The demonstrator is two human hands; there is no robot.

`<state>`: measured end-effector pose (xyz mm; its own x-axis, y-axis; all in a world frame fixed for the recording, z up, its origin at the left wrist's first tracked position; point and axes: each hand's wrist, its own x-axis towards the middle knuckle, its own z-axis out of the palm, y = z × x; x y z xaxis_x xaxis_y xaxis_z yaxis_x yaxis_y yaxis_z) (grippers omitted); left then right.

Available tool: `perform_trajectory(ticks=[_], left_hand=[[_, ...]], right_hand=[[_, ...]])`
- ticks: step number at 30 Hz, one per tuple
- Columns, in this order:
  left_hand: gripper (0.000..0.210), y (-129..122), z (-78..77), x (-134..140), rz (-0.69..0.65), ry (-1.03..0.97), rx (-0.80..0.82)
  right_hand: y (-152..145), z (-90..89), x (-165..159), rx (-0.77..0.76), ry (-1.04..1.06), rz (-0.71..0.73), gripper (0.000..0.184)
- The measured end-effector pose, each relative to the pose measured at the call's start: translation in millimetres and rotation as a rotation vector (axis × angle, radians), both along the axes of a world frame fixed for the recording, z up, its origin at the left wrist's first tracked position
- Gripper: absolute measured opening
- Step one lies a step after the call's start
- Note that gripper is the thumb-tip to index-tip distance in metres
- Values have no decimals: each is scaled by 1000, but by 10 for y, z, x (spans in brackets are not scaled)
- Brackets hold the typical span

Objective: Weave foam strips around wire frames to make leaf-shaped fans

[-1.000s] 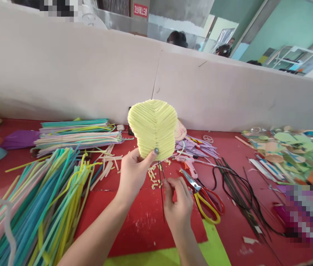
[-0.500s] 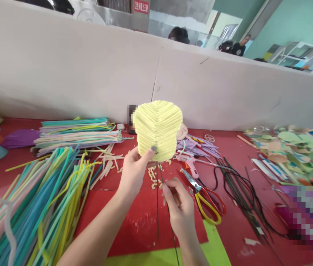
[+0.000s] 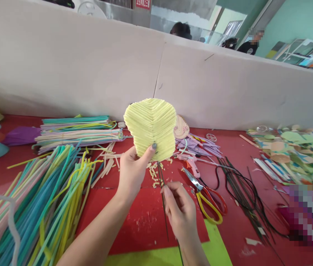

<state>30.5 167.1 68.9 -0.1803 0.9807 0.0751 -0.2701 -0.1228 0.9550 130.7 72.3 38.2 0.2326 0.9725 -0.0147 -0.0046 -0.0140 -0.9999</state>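
Panel (image 3: 150,125), pale yellow, in left fingers (image 3: 147,155), dark wire (image 3: 161,175) in right fingers (image 3: 171,198)

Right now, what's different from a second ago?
The yellow piece moved a little left, so more of the pink swirl behind it shows. The right hand is slightly lower. The left hand still grips the yellow piece, and the scissors haven't moved.
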Motion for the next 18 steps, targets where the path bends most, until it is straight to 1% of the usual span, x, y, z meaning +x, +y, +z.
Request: perform_trajectory(ticks=[3,5,7,8,10,11,13,14,16,18], left_hand=[[28,-9,11,-4,23,43,14],[27,-13,17,-7,18,62,23],[25,-18,23,-12,6,79,35],[24,-20,25,-15,5,91,39],[23,-26,28,-23,20,128,36],[23,-28,28,-28,33,150,31],[21,-30,26,-35,60,198,23],[21,-30,25,-37,68,219,23],[20,-27,22,-39,81,240,26],[20,-21,18,-39,86,232,28]], right_hand=[[23,-14,32,-33,114,44,26],[31,-51,65,-10,81,79,25],[34,-96,94,62,-91,54,21],[36,-120,105,126,-222,16,16],[48,-172,124,306,-515,-86,6],[59,-199,133,406,-652,-129,7],[89,-253,150,568,-865,-187,18],[105,-275,155,619,-935,-200,21],[129,-298,154,664,-998,-203,24],[134,-286,133,637,-949,-195,20]])
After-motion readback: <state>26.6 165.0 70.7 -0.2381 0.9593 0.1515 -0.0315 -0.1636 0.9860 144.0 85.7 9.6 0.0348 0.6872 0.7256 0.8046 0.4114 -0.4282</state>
